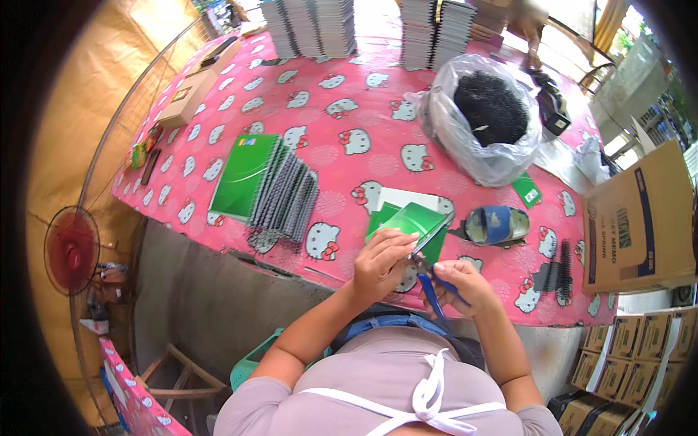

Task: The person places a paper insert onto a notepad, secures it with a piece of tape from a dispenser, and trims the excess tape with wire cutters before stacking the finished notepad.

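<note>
My left hand [382, 263] is closed on a green-covered notebook [416, 220], holding it tilted near the table's front edge. My right hand [467, 287] grips a pair of blue-handled pliers [430, 296]. The pliers' metal jaws meet the notebook's near corner, at the end of its bound edge; whether they bite on the wire is too small to tell. Beneath the notebook lie a green cover and a white sheet [396, 197]. To the left, several spiral-bound green notebooks [247, 174] form a leaning stack with dark coils facing right.
A clear plastic bag [465, 156] of black coils stands back right. Nearby are a blue patterned, slipper-like piece [496, 225], loose black coils [560, 269] and a cardboard box [640, 218]. Tall notebook stacks [309, 29] line the far side. Another person's hand [534, 58] shows there.
</note>
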{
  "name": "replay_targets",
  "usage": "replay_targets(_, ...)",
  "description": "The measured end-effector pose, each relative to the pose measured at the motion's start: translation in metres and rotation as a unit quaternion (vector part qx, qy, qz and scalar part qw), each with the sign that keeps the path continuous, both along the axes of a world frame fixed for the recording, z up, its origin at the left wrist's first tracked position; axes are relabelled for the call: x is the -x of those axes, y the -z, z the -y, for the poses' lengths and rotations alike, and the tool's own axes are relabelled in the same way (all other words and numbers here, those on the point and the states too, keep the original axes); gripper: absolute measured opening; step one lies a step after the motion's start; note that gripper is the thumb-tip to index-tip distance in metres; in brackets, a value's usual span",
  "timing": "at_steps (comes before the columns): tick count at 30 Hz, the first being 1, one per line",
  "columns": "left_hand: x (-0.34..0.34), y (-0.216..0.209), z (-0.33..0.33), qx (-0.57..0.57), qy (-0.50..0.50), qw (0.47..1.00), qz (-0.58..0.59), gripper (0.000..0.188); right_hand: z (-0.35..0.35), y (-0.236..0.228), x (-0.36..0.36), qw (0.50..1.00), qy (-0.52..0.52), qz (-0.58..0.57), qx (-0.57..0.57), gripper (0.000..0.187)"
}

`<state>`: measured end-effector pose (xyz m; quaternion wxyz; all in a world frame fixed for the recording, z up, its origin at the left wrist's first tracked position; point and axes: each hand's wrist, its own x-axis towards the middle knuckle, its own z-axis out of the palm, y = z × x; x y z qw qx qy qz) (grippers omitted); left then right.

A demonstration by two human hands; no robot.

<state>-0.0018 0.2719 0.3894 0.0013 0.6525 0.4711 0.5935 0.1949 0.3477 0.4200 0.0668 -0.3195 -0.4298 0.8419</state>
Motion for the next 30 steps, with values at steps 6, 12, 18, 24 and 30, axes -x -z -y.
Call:
replay_targets(6,0.044,-0.084,0.034,-0.119,-0.124,0.928,0.330,0.017,0.004,0.005,-0.034,0.843,0.070,0.174,-0.504,0.040)
replay_targets(12,0.177,-0.069,0.069,-0.108,-0.373,0.860,0.332,0.013,0.005,0.054,-0.075,0.599,0.027,0.308,-0.738,0.052)
replay_targets(18,0.188,-0.058,0.055,-0.143,-0.326,0.857,0.372,0.011,-0.102,0.079,-0.184,0.496,0.238,0.543,-0.634,0.043)
replay_targets(24,0.185,-0.074,0.062,-0.045,-0.360,0.904,0.226,0.027,-0.119,0.120,-0.253,0.565,0.212,0.580,-0.547,0.030)
replay_targets(30,0.036,-0.136,0.035,0.112,-0.053,0.992,-0.036,0.039,-0.112,0.091,-0.246,0.556,0.263,0.500,-0.610,0.018)
